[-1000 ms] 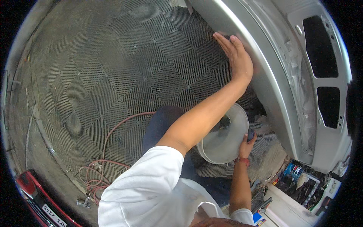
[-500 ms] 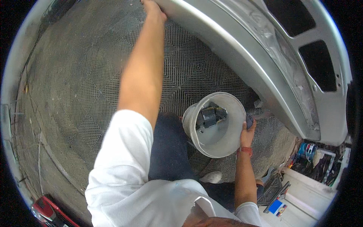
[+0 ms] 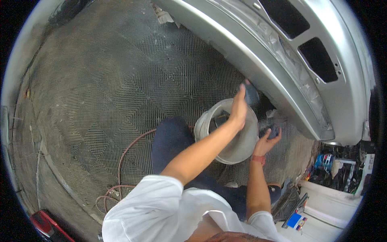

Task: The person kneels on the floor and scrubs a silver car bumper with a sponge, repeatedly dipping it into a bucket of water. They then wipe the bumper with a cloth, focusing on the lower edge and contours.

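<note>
My left hand [image 3: 239, 109] is over the far right part of a whitish bucket [image 3: 246, 147], fingers closed on a flat dark grey piece [image 3: 252, 94], blurred, perhaps sandpaper. Just right of the bucket's rim, my right hand [image 3: 264, 143] has its fingers curled round a dark, bunched-up lump [image 3: 274, 130], its kind unclear. Inside the bucket a dark object [image 3: 221, 117] shows partly; my left forearm and hand hide most of the contents. Beyond both hands curves a silver car body panel [image 3: 258, 60].
Ridged dark matting [image 3: 161, 80] covers the floor. A reddish hose [image 3: 125, 155] loops left of my knee. Tools and a blue roll [image 3: 324, 162] crowd the right side near a white panel [image 3: 322, 205]. A red and black object [image 3: 48, 226] lies lower left.
My left hand has come off the silver panel at the top, down to the bucket, and now holds the dark flat piece. My right hand has shifted slightly right, away from the rim.
</note>
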`<control>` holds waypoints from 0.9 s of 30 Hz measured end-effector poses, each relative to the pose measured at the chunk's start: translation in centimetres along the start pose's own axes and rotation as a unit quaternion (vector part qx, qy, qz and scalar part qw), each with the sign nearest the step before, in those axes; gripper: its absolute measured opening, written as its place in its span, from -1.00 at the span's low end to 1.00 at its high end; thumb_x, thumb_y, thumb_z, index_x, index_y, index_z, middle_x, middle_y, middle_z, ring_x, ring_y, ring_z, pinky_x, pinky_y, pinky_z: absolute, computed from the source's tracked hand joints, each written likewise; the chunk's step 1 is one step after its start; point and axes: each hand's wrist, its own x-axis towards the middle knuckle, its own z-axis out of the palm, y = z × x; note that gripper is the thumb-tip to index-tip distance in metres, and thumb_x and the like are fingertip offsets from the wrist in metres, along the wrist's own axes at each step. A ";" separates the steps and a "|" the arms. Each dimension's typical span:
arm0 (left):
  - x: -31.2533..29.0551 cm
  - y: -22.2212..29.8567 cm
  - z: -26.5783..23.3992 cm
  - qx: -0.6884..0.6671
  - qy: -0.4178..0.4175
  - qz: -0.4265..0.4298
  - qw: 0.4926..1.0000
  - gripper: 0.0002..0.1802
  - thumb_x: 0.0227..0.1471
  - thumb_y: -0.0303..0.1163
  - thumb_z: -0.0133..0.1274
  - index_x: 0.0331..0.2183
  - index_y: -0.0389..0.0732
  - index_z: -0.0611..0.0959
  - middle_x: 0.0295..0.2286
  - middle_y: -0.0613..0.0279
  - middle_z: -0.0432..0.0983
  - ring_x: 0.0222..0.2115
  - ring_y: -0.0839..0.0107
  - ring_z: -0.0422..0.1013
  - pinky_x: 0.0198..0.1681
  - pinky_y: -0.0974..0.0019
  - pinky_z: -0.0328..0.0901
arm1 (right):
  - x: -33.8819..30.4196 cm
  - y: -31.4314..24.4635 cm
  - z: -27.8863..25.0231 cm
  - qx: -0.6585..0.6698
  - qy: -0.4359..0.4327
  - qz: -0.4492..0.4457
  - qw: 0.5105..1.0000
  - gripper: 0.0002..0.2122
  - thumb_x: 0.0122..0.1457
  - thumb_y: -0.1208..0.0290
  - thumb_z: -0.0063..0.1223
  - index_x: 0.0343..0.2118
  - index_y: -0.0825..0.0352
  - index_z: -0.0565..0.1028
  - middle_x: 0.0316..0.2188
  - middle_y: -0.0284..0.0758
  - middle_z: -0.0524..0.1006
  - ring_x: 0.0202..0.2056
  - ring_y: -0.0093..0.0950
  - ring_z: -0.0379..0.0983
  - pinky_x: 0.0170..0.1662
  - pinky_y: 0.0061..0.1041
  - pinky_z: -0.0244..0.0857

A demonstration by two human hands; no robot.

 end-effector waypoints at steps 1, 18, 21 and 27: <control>-1.9 -0.3 -1.3 -0.048 -0.082 -0.014 0.995 -0.18 0.59 0.10 -0.25 0.55 -0.27 0.15 0.51 0.08 0.19 0.52 0.19 0.08 0.59 0.12 -0.10 | -0.7 -3.7 0.0 0.020 0.038 -0.009 0.999 -0.35 0.55 0.20 0.11 0.53 0.43 0.19 0.49 0.04 0.27 0.46 -0.05 0.23 0.51 -0.10 0.09; -3.1 14.4 0.8 0.375 0.098 0.532 0.753 -0.25 0.31 -0.23 0.35 0.33 -0.26 0.36 0.24 -0.09 0.37 0.28 0.09 0.35 0.38 0.00 0.26 | -2.2 -12.4 -3.0 0.066 0.006 0.019 0.998 -0.42 0.62 0.05 -0.05 0.33 0.59 0.43 0.19 -0.03 0.61 0.09 -0.18 0.52 0.27 -0.23 0.27; 0.1 18.3 3.3 0.470 0.094 0.608 0.633 -0.31 0.20 -0.22 0.40 0.24 -0.23 0.51 0.24 -0.27 0.35 0.34 -0.23 0.25 0.43 -0.17 0.18 | -3.6 -5.0 -2.1 -0.032 -0.104 0.005 0.994 -0.52 0.61 0.18 -0.05 0.31 0.52 0.48 0.14 0.09 0.60 0.16 -0.01 0.50 0.41 -0.12 0.16; 6.2 20.4 0.8 0.631 0.073 0.594 0.494 -0.46 0.24 -0.06 0.25 0.10 -0.21 0.65 0.15 -0.25 0.47 0.30 -0.36 0.27 0.41 -0.34 0.15 | -5.5 1.0 -0.7 -0.244 -0.127 -0.201 0.940 -0.63 0.57 0.27 -0.03 0.15 0.52 0.51 0.00 0.12 0.57 0.10 0.13 0.45 0.31 0.06 0.19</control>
